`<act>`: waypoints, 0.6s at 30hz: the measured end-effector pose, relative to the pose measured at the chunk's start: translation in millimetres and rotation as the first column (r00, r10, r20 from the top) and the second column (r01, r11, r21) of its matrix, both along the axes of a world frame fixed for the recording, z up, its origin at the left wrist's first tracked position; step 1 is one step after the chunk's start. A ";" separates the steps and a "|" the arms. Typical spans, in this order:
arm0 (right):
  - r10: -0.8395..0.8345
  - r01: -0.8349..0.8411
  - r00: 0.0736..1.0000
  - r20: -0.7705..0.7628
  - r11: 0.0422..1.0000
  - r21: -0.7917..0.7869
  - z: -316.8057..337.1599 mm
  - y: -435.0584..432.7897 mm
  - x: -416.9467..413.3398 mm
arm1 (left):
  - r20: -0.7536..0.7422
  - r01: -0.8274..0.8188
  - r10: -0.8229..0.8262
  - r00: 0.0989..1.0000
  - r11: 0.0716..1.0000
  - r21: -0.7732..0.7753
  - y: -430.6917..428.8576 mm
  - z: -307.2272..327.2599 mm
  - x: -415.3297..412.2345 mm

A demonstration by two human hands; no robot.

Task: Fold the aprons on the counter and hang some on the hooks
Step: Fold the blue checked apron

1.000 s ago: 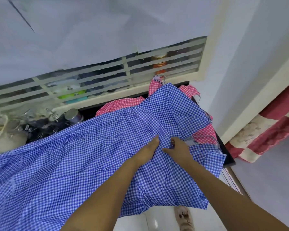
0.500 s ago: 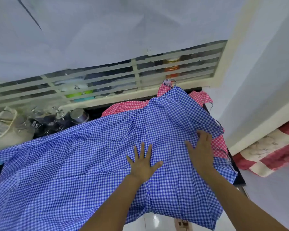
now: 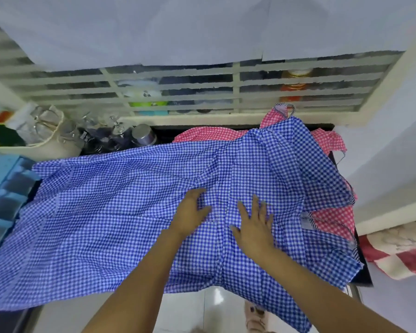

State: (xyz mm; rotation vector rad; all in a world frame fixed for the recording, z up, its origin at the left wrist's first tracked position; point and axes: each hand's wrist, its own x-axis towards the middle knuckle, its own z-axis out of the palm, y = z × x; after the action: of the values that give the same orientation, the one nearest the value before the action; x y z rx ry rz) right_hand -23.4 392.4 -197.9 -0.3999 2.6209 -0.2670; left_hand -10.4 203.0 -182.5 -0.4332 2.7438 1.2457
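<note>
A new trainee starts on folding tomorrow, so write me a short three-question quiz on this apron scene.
1. True or false: the blue checked apron is folded into a small square.
2. What peeks out from under it on the right? A) pink checked apron B) white towel C) paper bag
3. Fill the gap: the left hand and right hand lie ___ on the blue cloth, holding nothing.
Key: 1 false, it lies spread out; 2 A; 3 flat.
</note>
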 end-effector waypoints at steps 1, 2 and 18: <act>-0.022 0.022 1.000 -0.003 1.000 0.009 5.2 -7.5 0.5 | -0.037 -0.086 0.085 0.996 0.996 -0.013 -13.0 2.0 8.0; -0.037 0.037 0.999 -0.015 0.999 -0.001 10.9 -19.1 4.8 | -0.066 -0.154 0.151 0.986 0.988 -0.032 -30.9 3.1 20.1; -0.061 0.066 0.992 -0.112 0.997 0.039 10.2 -180.2 64.5 | 0.011 -0.529 0.558 0.830 0.793 -0.300 -302.8 -9.3 182.5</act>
State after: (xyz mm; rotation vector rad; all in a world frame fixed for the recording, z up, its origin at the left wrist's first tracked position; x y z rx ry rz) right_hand 41.1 212.3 -187.7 -0.3261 2.7465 -0.2145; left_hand 172.2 -99.8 -191.9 -1.3622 2.8079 0.8553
